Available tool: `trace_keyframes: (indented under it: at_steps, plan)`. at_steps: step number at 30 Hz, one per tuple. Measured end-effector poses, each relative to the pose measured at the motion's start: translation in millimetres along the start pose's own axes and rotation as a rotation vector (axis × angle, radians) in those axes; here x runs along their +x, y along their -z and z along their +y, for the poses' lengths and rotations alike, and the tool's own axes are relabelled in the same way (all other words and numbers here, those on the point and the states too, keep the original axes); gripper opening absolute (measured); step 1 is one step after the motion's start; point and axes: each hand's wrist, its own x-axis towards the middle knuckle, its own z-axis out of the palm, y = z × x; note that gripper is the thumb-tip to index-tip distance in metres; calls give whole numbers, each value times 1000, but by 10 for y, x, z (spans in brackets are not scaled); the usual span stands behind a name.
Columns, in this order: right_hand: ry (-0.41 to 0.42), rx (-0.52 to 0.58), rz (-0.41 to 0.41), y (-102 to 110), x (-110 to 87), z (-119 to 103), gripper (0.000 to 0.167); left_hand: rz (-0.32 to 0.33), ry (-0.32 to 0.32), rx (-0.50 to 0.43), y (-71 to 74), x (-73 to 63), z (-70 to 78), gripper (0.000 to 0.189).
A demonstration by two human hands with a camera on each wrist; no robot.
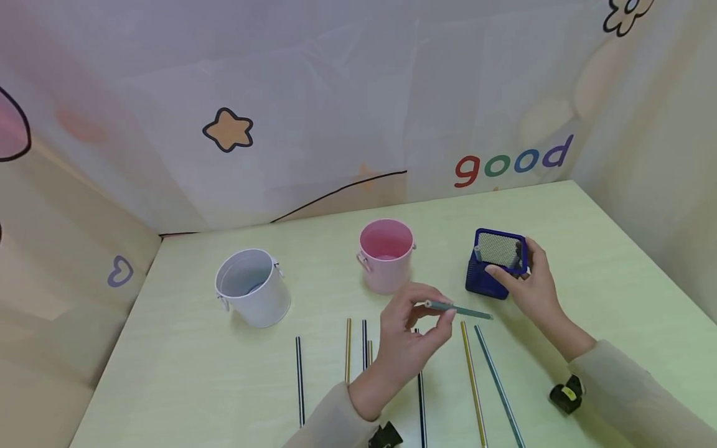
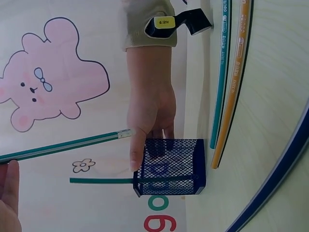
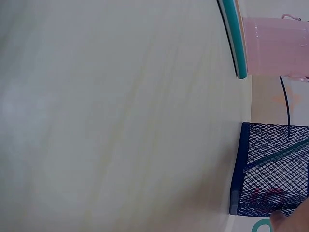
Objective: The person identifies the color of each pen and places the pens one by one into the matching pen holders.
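From my seat away from the table, I see both hands occupied. The left hand [image 1: 411,330] pinches a green pencil [image 1: 470,312] between thumb and fingers, raised above the tabletop [image 1: 610,274], its eraser end directed toward the right-hand side. The right hand [image 1: 534,289] grips a blue mesh pen holder [image 1: 484,280] by its near wall and side, thumb on the outside; I cannot tell whether the base touches the table. The wrist feed on the left shows a second green pencil [image 2: 101,181] standing inside that holder, slanting against the mesh with one end poking out past the rim. Just beyond the left hand I have a pink bucket [image 1: 386,274], and farther out to that hand's left, well apart from it, a white bucket [image 1: 269,298]. On the table between the two forearms lie a dark striped pencil [image 1: 422,404], a yellow pencil [image 1: 473,386] and another green pencil [image 1: 500,386], the last two near each other. More striped pencils lie left of the left hand, a few partly hidden behind its forearm, with one dark pencil [image 1: 299,379] farthest out. Behind the right hand, the backdrop carries the word "good" [image 1: 525,162].
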Motion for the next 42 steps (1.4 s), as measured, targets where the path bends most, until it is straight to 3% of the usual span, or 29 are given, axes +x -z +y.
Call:
trace_keyframes:
  at_steps: [8, 15, 32, 42]
  plan:
    - [-11, -1, 0, 9, 0, -10, 88, 24, -13, 10, -42, 22, -27, 35]
    - [14, 5, 1, 9, 11, 11, 86, 48, -68, 61, -49, 46, -62, 34]
    - [3, 11, -14, 12, 22, 42, 89, 137, -98, 85, -75, 120, -156, 33]
    - [8, 24, -11, 12, 31, 48, 87, 147, -138, 183, -88, 191, -269, 29]
